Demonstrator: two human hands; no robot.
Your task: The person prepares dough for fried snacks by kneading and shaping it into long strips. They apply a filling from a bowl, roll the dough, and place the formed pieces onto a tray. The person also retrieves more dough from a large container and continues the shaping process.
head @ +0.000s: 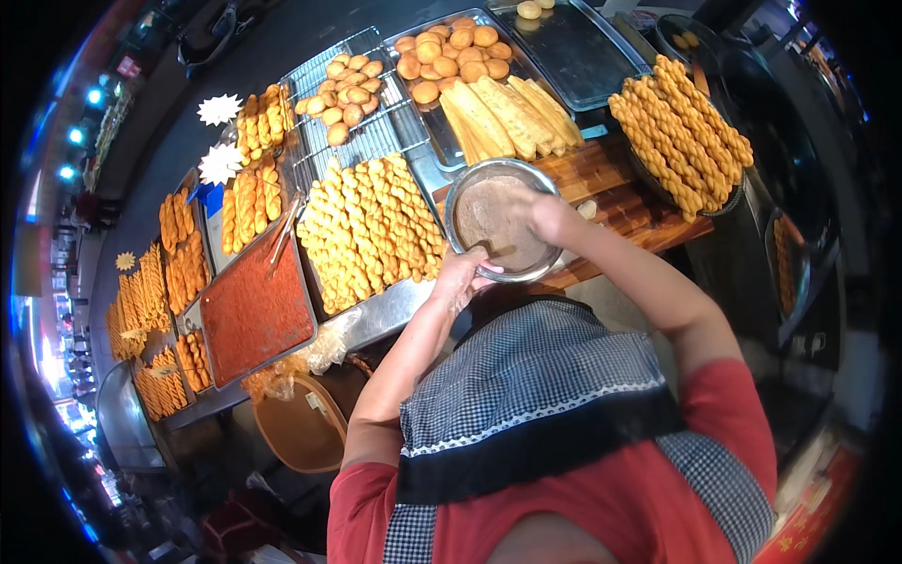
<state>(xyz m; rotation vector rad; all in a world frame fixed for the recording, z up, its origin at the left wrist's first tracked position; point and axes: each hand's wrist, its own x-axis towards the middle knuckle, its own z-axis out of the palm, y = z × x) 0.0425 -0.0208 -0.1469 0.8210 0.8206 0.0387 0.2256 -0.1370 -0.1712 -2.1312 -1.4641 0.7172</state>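
Note:
A round stainless steel bowl (520,273) is before me at the edge of the counter, partly filled with a brownish powder or paste (490,211). My left hand (464,276) grips its near-left rim, with the thumb over the edge. My right hand (552,217) reaches into the bowl from the right. Its fingers are blurred, so whether they hold anything is unclear. Beneath the bowl lies a wooden board (599,169). A small pale dough piece (586,209) sits on the board beside my right wrist.
Fried dough twists (373,229) are stacked left of the bowl; more twists (680,134) fill a basket at right. Beyond are fried dough sticks (504,116), round cakes (454,53) and a dark tray (574,53). Tongs (282,236) rest by a red-coated tray (257,310). A brown bin (299,426) stands below.

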